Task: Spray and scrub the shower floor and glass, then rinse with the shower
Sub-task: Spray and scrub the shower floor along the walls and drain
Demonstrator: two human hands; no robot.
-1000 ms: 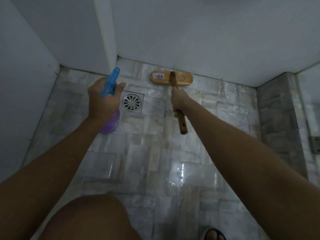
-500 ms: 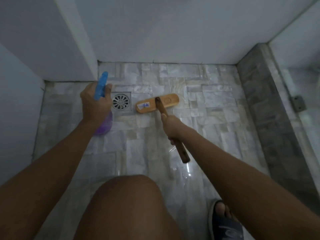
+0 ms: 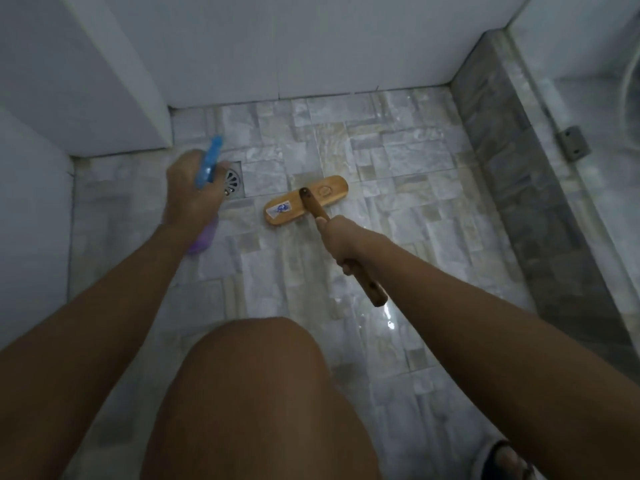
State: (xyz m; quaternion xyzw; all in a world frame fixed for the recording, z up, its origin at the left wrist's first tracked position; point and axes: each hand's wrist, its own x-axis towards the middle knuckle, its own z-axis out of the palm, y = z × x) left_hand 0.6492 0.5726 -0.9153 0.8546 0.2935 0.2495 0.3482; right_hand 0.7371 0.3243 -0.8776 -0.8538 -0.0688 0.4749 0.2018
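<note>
**Shower floor scrub: brush down, bottle parked in the other hand**

Mid-scrub here. My right hand (image 3: 341, 237) is wrapped tight round the brush (image 3: 306, 200) by its handle (image 3: 365, 284), fingers fully curled. The butt end sticks out behind the palm, and the head lies flat on the floor (image 3: 398, 157) just ahead of the knuckles. Left hand (image 3: 192, 199) grips the bottle (image 3: 207, 164) round the neck, nozzle poking up past the fingers. Can't tell if a finger's on the trigger, too blurry. The drain (image 3: 235, 180) sits right beside those fingertips, between them and the brush head.

How I'd do this bit well: press down through the handle so the head sits level rather than tipped on one edge. Work short overlapping strokes along the tiles. The floor looks wet and shiny on the palm side of my right hand, so mind the footing. I'd guess the glass (image 3: 588, 81), well off past my right hand, comes after the floor.
</note>
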